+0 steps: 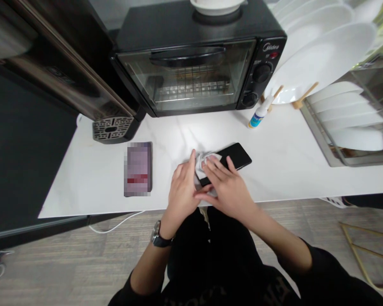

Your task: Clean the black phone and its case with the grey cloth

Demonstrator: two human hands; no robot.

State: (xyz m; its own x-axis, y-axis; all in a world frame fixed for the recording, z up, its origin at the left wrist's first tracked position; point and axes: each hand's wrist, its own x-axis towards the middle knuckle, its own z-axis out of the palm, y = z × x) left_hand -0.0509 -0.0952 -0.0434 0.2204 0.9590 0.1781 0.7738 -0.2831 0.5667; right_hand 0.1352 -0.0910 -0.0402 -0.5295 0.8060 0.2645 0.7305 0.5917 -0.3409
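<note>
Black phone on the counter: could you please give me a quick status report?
Both hands on it: left hand steadies, right hand presses a white cloth onto the black phone. Spray bottle behind, apart.

Phone on counter before oven, bottle behind, plates right.

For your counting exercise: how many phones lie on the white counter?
2: a black phone under both hands' cloth, and another phone lying to its left. None seems hidden.
</note>
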